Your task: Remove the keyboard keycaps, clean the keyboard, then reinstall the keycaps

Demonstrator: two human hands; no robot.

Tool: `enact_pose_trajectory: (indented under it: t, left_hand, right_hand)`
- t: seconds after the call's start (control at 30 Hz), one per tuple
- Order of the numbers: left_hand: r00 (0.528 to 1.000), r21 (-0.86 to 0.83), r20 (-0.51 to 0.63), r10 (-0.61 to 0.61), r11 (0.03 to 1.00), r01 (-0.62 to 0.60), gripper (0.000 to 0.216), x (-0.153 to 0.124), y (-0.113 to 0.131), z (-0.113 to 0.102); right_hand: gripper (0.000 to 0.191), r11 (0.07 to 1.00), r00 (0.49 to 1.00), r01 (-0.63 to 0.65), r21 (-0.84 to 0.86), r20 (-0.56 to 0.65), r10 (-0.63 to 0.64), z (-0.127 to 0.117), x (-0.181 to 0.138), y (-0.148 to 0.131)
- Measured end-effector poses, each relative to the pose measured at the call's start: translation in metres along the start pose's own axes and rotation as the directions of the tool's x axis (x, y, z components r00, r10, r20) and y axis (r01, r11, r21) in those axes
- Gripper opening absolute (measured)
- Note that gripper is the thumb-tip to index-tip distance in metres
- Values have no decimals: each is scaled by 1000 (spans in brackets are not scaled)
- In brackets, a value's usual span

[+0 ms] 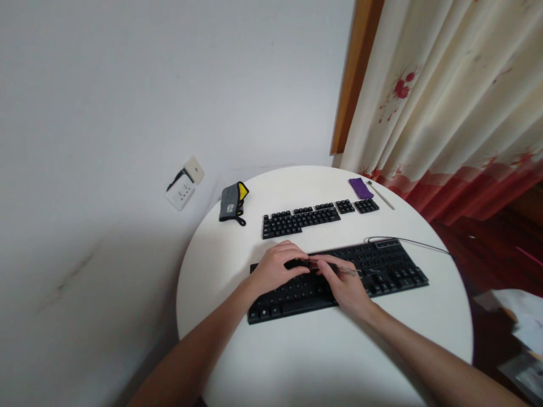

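A black keyboard lies across the round white table, its cable running off to the right. My left hand rests on the keyboard's left-centre, fingers curled down onto the keys. My right hand sits just beside it, fingers pinched around a thin metal tool that points right over the keys. Farther back, rows of loose black keycaps are laid out in keyboard order.
A grey and yellow pouch lies at the table's back left. A purple cloth and a thin white stick sit at the back right. A wall socket is on the white wall; a floral curtain hangs right.
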State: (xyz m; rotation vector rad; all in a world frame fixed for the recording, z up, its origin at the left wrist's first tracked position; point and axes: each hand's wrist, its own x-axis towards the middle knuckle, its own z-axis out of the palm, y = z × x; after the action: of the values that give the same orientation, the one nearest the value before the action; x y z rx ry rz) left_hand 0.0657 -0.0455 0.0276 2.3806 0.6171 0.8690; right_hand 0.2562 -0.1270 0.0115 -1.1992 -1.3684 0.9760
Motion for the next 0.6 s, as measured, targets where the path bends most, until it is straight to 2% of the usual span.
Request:
enact_pose_trajectory:
  t: [0.4,0.6]
  left_hand:
    - [999,42,-27,44,998,-42,20,-1,1,1]
    - [991,62,-67,119,991,-115,19,-1,2,3]
  right_hand:
    - [26,1000,995,3,-19,-96,-4,-2,3,1]
    - [27,996,992,-37,84,-114,47,0,3,-3]
